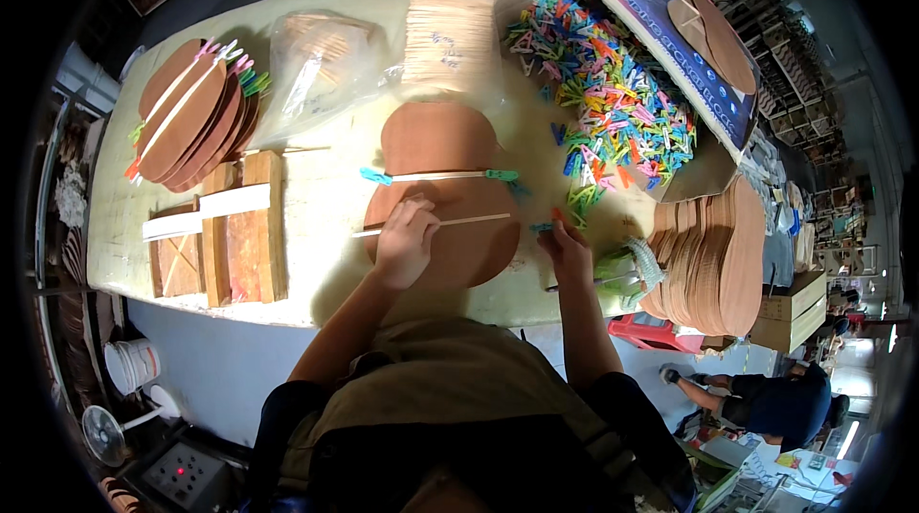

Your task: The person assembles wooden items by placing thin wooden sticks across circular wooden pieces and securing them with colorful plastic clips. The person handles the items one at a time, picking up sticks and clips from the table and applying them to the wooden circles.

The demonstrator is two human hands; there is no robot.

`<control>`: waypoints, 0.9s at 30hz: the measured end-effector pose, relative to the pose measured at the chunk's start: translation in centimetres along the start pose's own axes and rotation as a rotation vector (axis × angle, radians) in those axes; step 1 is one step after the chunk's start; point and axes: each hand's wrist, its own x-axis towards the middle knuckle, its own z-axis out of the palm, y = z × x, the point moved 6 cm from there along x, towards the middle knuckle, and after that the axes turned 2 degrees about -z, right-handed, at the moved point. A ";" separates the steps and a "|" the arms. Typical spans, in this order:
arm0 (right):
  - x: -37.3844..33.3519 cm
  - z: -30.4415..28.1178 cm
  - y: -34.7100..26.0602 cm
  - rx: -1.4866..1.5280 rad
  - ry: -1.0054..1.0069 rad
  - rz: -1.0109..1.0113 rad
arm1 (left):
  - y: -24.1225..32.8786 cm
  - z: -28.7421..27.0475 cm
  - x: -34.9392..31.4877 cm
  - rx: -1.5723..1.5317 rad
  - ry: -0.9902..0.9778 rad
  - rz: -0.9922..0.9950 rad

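Observation:
A brown figure-eight-shaped wooden plate [438,135], like a small guitar or ukulele body, lies in front of me. A pale strip crosses its waist, with a teal clothespin [502,175] at the right end and another clothespin [375,176] at the left. Lower down, a second thin wooden strip [474,219] lies across the wide part, and my left hand [407,243] has its fingers closed on it. Off the plate's right side, my right hand [567,253] pinches small clothespins [543,227], one teal and seemingly one orange, partly hidden by the fingers.
Colourful clothespins [613,92] spill from an open cardboard box [670,44]. Stacked plates [708,255] stand at right beside a green container [622,274]. Clipped plates [191,121] and a wooden frame [218,240] are at left. A strip bundle [448,34] lies behind; a person [780,408] is far right.

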 end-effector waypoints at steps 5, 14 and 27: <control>1.8 0.4 1.5 0.148 0.004 0.039 | -0.6 2.4 0.2 -0.013 -0.029 -0.017; 0.1 4.2 -0.3 -0.039 -0.169 0.052 | -1.6 3.2 -0.1 -0.021 -0.075 -0.070; 8.1 12.7 -7.3 -1.386 -0.400 -0.794 | -1.6 2.9 -0.2 -0.030 -0.059 -0.084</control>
